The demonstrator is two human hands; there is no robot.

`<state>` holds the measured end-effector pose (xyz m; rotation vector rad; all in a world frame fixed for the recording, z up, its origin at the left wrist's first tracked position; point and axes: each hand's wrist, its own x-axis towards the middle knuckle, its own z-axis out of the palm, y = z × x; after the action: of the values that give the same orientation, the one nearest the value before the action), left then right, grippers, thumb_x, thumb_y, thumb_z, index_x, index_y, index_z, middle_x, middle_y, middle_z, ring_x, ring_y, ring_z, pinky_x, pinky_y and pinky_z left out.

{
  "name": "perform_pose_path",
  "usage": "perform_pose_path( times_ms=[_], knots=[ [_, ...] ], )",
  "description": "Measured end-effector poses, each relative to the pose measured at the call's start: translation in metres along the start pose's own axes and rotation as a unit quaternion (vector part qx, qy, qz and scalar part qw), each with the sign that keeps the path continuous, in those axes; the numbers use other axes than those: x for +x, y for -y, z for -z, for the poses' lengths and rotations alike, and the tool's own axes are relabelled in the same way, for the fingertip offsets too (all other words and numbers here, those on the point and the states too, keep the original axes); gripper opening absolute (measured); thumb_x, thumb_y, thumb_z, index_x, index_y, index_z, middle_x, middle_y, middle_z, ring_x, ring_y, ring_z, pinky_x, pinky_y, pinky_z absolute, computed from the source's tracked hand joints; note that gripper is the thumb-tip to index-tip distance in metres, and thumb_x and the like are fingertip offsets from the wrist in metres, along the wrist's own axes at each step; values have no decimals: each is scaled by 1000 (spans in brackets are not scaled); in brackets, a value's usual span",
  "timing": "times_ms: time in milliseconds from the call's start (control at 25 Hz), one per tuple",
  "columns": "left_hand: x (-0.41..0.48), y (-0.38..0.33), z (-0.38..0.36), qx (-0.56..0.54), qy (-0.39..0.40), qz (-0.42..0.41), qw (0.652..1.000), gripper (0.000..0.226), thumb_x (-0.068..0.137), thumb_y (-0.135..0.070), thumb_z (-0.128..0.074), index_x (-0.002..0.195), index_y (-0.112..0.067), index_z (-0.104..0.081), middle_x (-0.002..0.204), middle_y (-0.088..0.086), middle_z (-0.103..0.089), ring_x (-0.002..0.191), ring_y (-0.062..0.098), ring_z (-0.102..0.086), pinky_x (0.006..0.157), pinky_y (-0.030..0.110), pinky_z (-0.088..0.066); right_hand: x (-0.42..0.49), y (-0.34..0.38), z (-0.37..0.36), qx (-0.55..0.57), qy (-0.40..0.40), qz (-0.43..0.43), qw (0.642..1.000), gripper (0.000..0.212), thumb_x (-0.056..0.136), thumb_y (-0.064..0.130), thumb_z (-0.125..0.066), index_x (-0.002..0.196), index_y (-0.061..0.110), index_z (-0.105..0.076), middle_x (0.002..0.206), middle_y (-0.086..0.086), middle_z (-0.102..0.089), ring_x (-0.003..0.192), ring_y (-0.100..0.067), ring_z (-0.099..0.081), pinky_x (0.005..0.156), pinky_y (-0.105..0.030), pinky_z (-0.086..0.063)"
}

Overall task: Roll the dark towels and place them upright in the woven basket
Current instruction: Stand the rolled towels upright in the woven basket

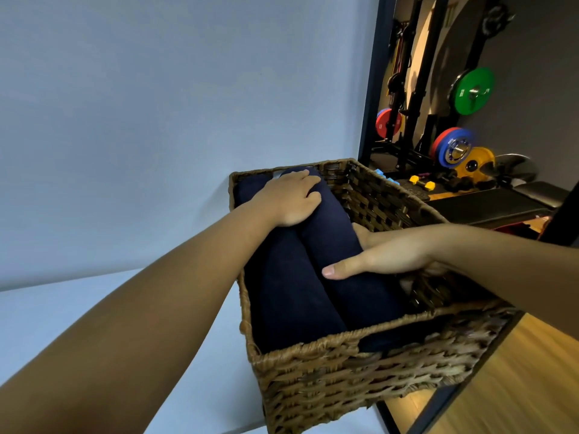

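The woven basket [360, 371] is rectangular, plaited from brown, coarse, flat strands with a thick braided rim. It stands on a smooth white surface [213, 386] against a pale, plain wall [156, 104]. A slot handle is cut in its near wall, and dark cloth shows through it.

Two dark navy towels lie inside as soft, thick cylinders, side by side and touching, running from the near wall to the far wall rather than standing on end. The left towel roll [282, 292] lies against the basket's left wall. The right towel roll [363, 296] sits slightly higher.

The left hand [288, 198] lies palm down on the far end of the rolls, fingers relaxed and spread over the cloth, pressing on it and clasping nothing. The right hand [385, 255] grips the right towel roll from its right side: the thumb [338, 267] lies across the top and the fingers are tucked between roll and basket wall.

To the right, beyond a dark frame, are round weight plates: a green plate [471, 90], a red plate [387, 123], a blue plate [452, 148] and a yellow plate [476, 164]. Their markings are too small to read. Near them lie a yellow dumbbell [423, 182] and a black padded bench [485, 205]. A wooden floor [517, 386] shows at the near right.
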<state>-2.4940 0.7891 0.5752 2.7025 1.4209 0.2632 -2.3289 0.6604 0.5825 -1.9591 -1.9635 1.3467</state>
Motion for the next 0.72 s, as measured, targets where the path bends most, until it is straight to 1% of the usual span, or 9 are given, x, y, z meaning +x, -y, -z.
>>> perform_pose_path(
  times_ms=[80, 200, 280, 320, 400, 440, 520, 600, 720],
  knots=[
    [1, -1, 1, -5, 3, -3, 1000, 51, 103, -34, -27, 153, -26, -27, 164, 0, -13, 151, 21, -9, 120, 48, -15, 1, -3, 0, 4, -5, 5, 1000, 135, 48, 80, -72, 154, 37, 0, 154, 15, -27, 130, -12, -41, 100, -29, -44],
    [1, -2, -1, -2, 21, 6, 1000, 49, 104, -37, -26, 152, -29, -29, 164, -3, -15, 151, 20, -10, 120, 49, -15, -5, -4, -3, 27, 0, -3, 1000, 111, 66, 72, -70, 151, 41, -6, 144, 15, -40, 114, -9, -52, 62, -19, -49],
    [-3, -6, 3, -21, -28, -4, 999, 47, 102, -35, -31, 147, -26, -39, 158, 0, -30, 146, 22, -27, 116, 47, -26, -12, -3, 0, 36, -1, -14, 999, 105, 68, 69, -66, 151, 40, -9, 138, 14, -43, 103, -5, -54, 52, -16, -50],
    [-7, -8, 8, -42, -70, 4, 997, 44, 101, -34, -34, 143, -24, -44, 152, 0, -40, 139, 23, -37, 112, 45, -31, -16, -1, 2, 45, 3, -22, 999, 110, 62, 73, -66, 151, 41, -9, 138, 12, -45, 103, -8, -56, 55, -18, -54],
    [-19, -8, 19, -59, -124, 47, 989, 39, 99, -32, -38, 135, -22, -52, 138, 0, -53, 127, 24, -48, 106, 42, -36, -17, 1, 10, 77, -8, -45, 996, 134, 39, 84, -68, 152, 41, -10, 145, -2, -44, 117, -29, -57, 78, -43, -60],
    [-29, -4, 22, -44, -113, 66, 991, 38, 98, -34, -39, 131, -23, -54, 133, -1, -56, 124, 24, -50, 104, 42, -36, -14, -1, 14, 105, -27, -59, 992, 148, 24, 88, -69, 152, 38, -14, 149, -11, -41, 124, -39, -52, 86, -58, -54],
    [-57, 4, 22, 7, -30, 91, 995, 41, 96, -41, -38, 132, -26, -52, 136, -1, -54, 133, 27, -43, 109, 49, -30, -4, -2, 18, 157, -21, -58, 986, 160, 11, 92, -65, 152, 34, -21, 151, -21, -35, 133, -46, -41, 96, -72, -39],
    [-81, 5, 17, -10, 4, 116, 993, 43, 99, -39, -38, 139, -26, -47, 145, -1, -47, 140, 24, -31, 116, 50, -20, 8, 1, 13, 149, 2, -51, 988, 154, 15, 97, -58, 150, 30, -29, 145, -16, -43, 126, -41, -47, 101, -72, -35],
    [-89, -3, 20, -116, -78, 142, 980, 36, 96, -25, -43, 131, -21, -52, 135, 0, -56, 129, 23, -44, 116, 46, -23, 19, 8, 3, 88, -10, -43, 995, 123, 34, 97, -50, 138, 32, -48, 128, -5, -62, 109, -30, -63, 95, -62, -48]
  ],
)
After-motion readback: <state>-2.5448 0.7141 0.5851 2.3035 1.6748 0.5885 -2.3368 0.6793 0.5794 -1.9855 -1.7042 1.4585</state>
